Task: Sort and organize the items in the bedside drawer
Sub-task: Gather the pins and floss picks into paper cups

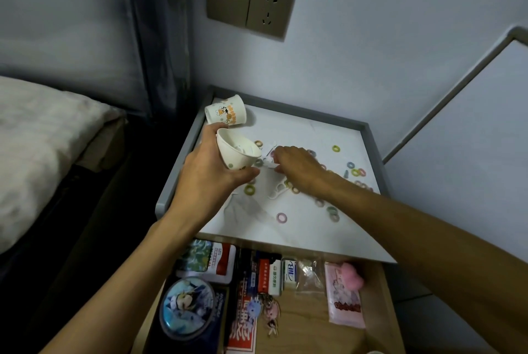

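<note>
So the bed (43,139) is off to the left and out of the action. The left hand (211,171) is wrapped around a paper cup (238,152), holding it tipped toward the middle just above the counter (308,131), with some white bits already inside. A second cup (225,111) lies on its side right behind it. The right hand (297,165) is curled down with its fingertips pinching a small white piece (268,163) right at the cup's rim, looks like it's about to drop it in. More to the right, loads of little coloured rings (336,148) are scattered all over the counter, some right under that forearm. The drawer (308,322) hangs open below, already full of boxes and packets. My worry: the cup is tilted enough that the stuff inside could slide back out, and a careless sweep of the right arm could roll rings off the front edge into the drawer, mixing everything up again.
</note>
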